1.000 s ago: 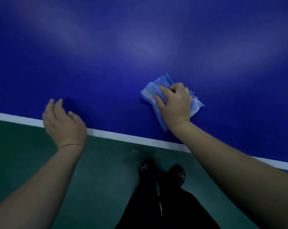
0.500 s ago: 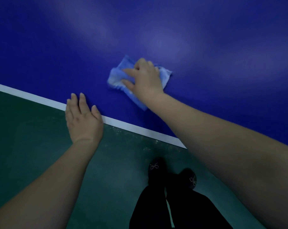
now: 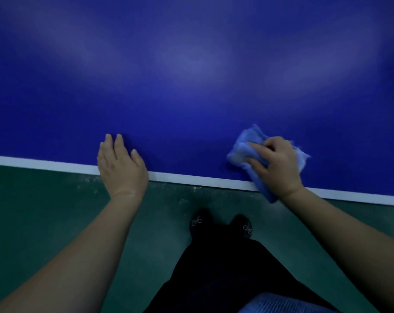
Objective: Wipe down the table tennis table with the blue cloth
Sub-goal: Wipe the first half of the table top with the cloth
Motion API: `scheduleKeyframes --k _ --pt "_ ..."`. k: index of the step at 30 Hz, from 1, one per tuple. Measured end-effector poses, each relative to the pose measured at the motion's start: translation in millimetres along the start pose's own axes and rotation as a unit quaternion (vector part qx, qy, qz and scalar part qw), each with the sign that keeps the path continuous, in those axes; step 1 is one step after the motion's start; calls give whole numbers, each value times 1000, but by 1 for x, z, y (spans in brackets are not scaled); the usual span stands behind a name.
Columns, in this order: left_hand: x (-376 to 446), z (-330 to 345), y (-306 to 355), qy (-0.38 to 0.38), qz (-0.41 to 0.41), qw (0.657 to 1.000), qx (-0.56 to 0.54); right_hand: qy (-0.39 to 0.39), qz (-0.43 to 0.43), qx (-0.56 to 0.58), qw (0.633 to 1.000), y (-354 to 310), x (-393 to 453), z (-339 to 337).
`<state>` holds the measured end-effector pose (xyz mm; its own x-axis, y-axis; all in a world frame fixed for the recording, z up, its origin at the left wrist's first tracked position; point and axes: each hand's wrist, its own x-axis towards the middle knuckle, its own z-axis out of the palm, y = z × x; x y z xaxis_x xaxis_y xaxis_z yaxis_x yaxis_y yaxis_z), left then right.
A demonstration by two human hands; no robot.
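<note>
Right hand (image 3: 276, 164), fingers curled onto the blue cloth (image 3: 248, 152), has swept it back from further in to the table's (image 3: 191, 64) near white edge (image 3: 191, 178), while left hand (image 3: 121, 164) stays flat there; wiping evidently continues.

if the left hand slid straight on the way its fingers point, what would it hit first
Nothing, as far as the picture shows. The left hand lies flat at the white edge line, fingers pointing across bare blue table top; the blue cloth sits off to the right.
</note>
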<state>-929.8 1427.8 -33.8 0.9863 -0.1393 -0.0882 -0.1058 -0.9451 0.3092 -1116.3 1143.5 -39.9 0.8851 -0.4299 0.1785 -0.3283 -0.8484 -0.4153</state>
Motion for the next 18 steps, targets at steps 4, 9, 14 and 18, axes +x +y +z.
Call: scheduleKeyframes --k 4,9,14,18 --pt "-21 19 55 -46 91 995 -1 107 223 -48 968 82 -23 -42" --pt "-43 43 113 -78 147 986 -3 135 381 -71 912 61 -18 -30" --pt "-47 54 121 -56 159 986 9 65 129 -32 989 0 -13 -4" --pt "-45 54 119 -57 160 985 11 55 98 -30 993 33 -13 -25"
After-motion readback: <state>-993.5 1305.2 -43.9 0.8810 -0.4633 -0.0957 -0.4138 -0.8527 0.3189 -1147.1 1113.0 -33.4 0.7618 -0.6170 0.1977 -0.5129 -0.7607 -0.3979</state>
